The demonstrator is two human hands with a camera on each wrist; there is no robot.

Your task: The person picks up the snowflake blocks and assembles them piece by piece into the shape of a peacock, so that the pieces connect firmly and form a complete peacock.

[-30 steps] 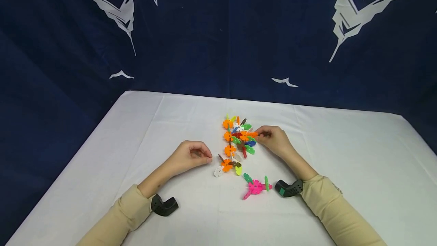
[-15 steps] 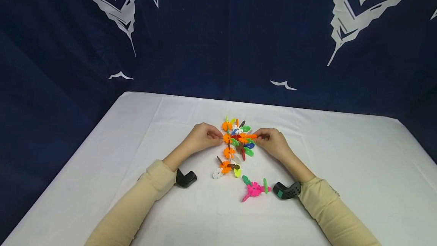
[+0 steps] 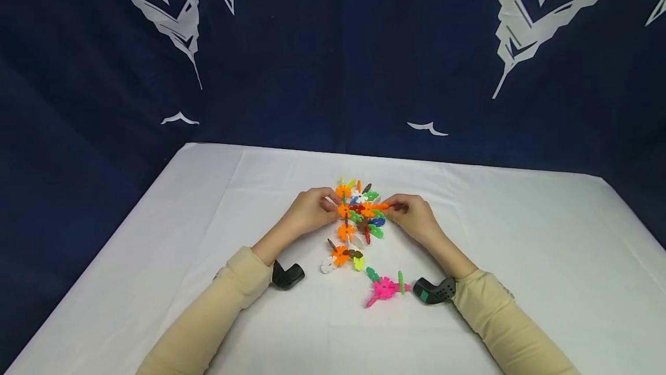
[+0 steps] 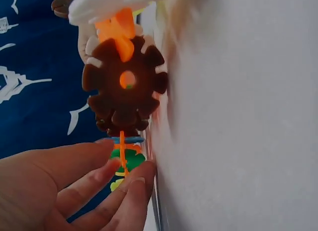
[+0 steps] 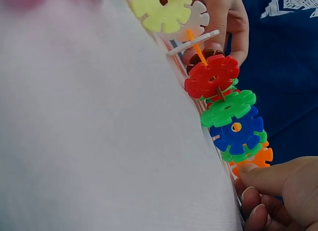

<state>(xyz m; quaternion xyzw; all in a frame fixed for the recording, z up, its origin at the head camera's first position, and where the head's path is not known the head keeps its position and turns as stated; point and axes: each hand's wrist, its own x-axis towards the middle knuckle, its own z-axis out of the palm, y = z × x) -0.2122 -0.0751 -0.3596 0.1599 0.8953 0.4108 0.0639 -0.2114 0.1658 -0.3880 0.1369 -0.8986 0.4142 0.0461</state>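
A cluster of linked plastic snowflake discs [image 3: 346, 231], in orange, white, green, red, blue, brown and yellow, lies on the white-covered table. At its left side, my left hand [image 3: 312, 211] pinches an orange snowflake disc [image 3: 345, 210], which appears edge-on between the fingers in the left wrist view. Opposite, my right hand [image 3: 414, 218] grips another orange snowflake disc [image 5: 263, 156] between thumb and curled fingers at the cluster's right end. In the left wrist view a brown snowflake disc [image 4: 107, 79] stands upright, hiding part of the discs behind it.
A separate pink snowflake piece [image 3: 384, 288] with green discs attached lies nearer the front, close to the black device [image 3: 435, 291] on the right wrist. Behind the white table [image 3: 494, 236] hangs a dark blue cloth [image 3: 291, 74] with white patterns.
My left hand has moved up and right from beside the lower discs to the orange disc at the cluster's left side. My right hand keeps its hold on the right end.
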